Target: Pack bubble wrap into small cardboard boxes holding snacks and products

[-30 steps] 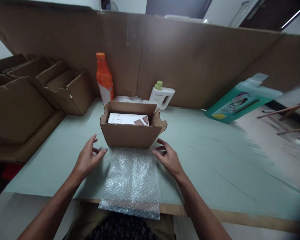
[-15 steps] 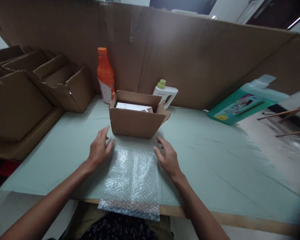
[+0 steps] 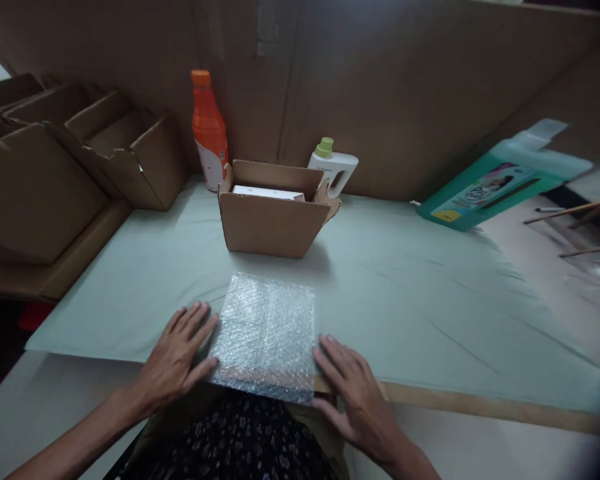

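Observation:
A sheet of clear bubble wrap lies flat at the near edge of the pale green table. My left hand rests palm down at its left edge, thumb touching the wrap's lower left corner. My right hand lies flat by its lower right corner, fingers spread, holding nothing. Beyond the wrap stands an open cardboard box with a white packet inside.
An orange bottle and a white bottle with a green cap stand behind the box against a cardboard wall. Folded cardboard boxes are stacked at left. A teal jug lies on its side at right.
Both hands have drawn back from beside the box to the near corners of the bubble wrap. The box now stands farther from the wrap.

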